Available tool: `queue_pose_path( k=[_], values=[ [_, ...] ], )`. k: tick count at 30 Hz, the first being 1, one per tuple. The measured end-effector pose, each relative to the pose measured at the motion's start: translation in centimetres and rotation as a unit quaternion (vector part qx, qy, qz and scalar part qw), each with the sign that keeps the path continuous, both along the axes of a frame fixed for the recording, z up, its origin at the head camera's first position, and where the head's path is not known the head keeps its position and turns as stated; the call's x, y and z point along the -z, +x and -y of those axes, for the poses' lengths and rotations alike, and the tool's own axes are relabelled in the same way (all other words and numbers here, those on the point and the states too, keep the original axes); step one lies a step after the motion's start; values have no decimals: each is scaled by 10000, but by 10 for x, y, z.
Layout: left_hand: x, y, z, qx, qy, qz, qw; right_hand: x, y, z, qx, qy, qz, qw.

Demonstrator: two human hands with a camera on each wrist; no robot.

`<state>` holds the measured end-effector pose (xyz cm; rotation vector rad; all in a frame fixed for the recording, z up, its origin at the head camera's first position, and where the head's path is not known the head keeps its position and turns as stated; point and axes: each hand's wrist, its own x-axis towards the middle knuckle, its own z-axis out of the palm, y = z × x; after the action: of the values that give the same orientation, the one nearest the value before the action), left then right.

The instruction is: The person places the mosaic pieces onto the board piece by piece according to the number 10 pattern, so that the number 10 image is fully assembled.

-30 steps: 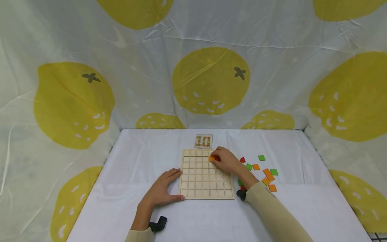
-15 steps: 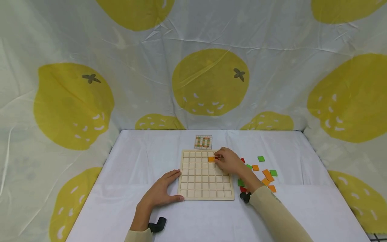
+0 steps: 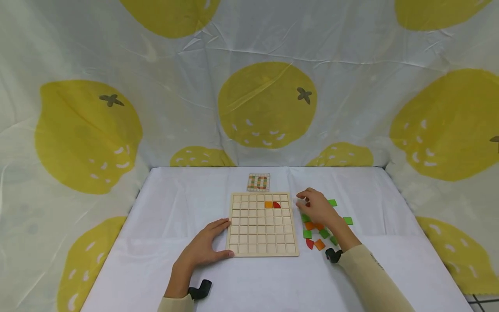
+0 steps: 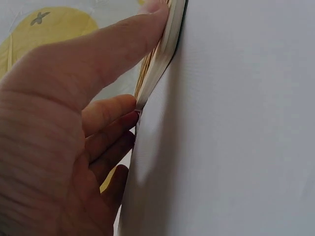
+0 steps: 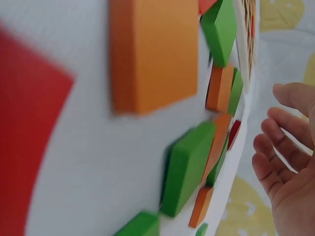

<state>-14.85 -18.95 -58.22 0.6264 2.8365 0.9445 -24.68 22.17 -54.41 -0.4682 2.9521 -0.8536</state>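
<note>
The pale wooden grid board (image 3: 260, 238) lay flat, an orange square tile (image 3: 269, 204) and a red quarter-circle tile (image 3: 277, 205) side by side in its second row from the far edge, with loose green, orange and red tiles (image 3: 324, 233) scattered to its right.

Forward-down head view from above left hand (image 3: 205, 248) and right hand (image 3: 319, 209), close wrist views beside each, board (image 3: 262, 230) in all.
</note>
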Motion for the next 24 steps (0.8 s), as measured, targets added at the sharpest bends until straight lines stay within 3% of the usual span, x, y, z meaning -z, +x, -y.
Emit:
queue_pose_path(
  k=[8, 15, 24],
  values=[
    [-4, 2, -3, -72, -76, 84, 9999, 3, 4, -22, 475, 210, 466, 9976],
    [-3, 2, -4, -14, 17, 153, 9999, 10, 4, -28, 632, 419, 695, 9947],
    [-1, 1, -1, -2, 35, 95, 9999, 13, 4, -31, 850, 146, 824, 9929]
  ],
)
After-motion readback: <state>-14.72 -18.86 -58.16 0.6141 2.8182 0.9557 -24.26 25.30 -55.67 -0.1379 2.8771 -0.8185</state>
